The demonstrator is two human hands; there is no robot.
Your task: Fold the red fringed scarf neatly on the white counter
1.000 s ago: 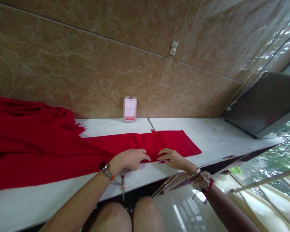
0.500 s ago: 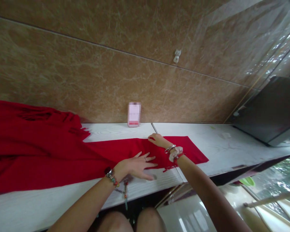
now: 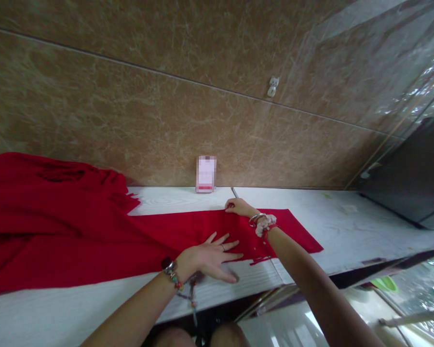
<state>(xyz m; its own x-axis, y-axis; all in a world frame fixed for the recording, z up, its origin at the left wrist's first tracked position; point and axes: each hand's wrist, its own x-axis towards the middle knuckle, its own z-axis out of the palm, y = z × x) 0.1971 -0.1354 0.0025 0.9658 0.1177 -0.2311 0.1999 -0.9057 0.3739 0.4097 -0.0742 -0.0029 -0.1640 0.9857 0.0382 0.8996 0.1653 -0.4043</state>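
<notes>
A long red cloth [image 3: 94, 250] lies along the white tabletop. It is bunched in loose layers at the left, and a narrow flat strip runs to the right. My left hand [image 3: 213, 258] rests flat on the strip's near side with its fingers spread. At the strip's far edge, my right hand [image 3: 238, 207] has its fingers curled together in a pinch on the cloth. A short bit of red fringe or thread shows at the near edge, below my right wrist.
A phone [image 3: 206, 174] with a blurred screen leans against the brown marbled wall [image 3: 130, 120]. A small white cat figure [image 3: 273, 86] is fixed to that wall. At the right end of the white tabletop [image 3: 347, 226] stands a dark grey box-like object [image 3: 408, 168].
The fingers of my right hand, stretched out before, are now curled at the cloth's far edge. My left hand stays spread on the cloth. The whole view has shifted slightly.
</notes>
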